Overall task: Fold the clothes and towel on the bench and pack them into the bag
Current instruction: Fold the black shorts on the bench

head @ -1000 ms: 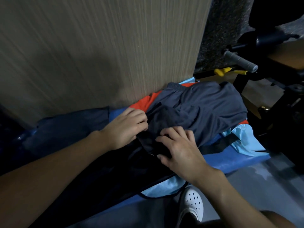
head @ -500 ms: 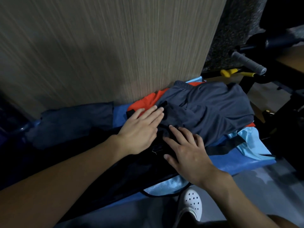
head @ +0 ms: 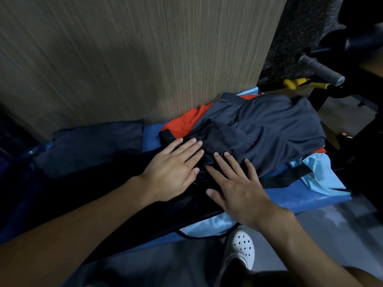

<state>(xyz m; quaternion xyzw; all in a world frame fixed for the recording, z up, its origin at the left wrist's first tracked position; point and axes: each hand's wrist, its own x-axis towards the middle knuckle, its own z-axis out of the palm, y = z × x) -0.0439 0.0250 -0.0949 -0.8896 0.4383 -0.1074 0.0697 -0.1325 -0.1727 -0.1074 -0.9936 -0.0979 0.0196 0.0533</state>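
Note:
A black garment (head: 209, 141) lies on the blue bench (head: 300, 197), stretching down to the left. My left hand (head: 174, 168) and my right hand (head: 236, 183) press flat on it side by side, fingers straight. Grey shorts (head: 269, 125) are piled just beyond my fingertips, over an orange garment (head: 184, 121) and a light blue cloth (head: 319, 175). A dark blue folded piece (head: 93, 143) sits at the left of the bench against the wall. I cannot pick out the bag for certain.
A wood-grain wall panel (head: 134, 59) rises right behind the bench. Black gym equipment with a grey handle (head: 321, 69) and a yellow part (head: 294, 82) stands at the right. My white perforated shoe (head: 241, 249) is on the grey floor below the bench edge.
Both hands went from pinching the black garment with curled fingers to lying flat on it with fingers spread. The left hand has slid slightly forward.

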